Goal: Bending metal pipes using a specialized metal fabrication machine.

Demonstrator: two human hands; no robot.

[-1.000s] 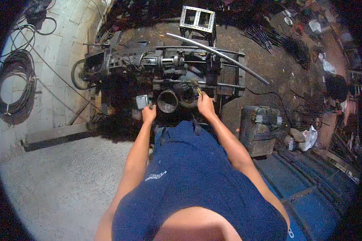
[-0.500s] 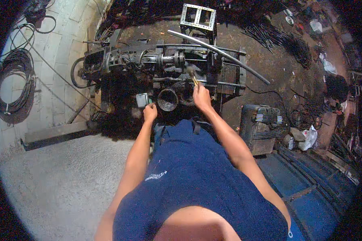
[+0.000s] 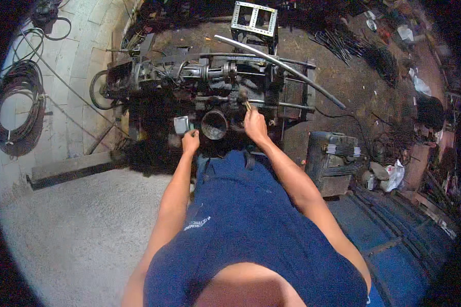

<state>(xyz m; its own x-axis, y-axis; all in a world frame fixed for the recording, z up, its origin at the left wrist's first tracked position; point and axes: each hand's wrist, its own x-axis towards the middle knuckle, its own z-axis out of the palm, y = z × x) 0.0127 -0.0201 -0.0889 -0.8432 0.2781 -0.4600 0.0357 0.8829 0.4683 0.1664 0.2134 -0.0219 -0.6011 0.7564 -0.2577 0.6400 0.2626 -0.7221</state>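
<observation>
Brush [image 3: 244,95] farther left than before

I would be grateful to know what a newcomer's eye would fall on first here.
Probably the long pale pipe, slanting down rightward from the upper middle. Next might come the right hand, gripping a brush-like tool at the dark machine, and the coil of dark cable at far left.

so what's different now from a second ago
The right hand has moved left and slightly farther from the body, carrying the brush-like tool. Nothing was visibly picked up or let go. The left hand stayed by the pale square piece.
</observation>
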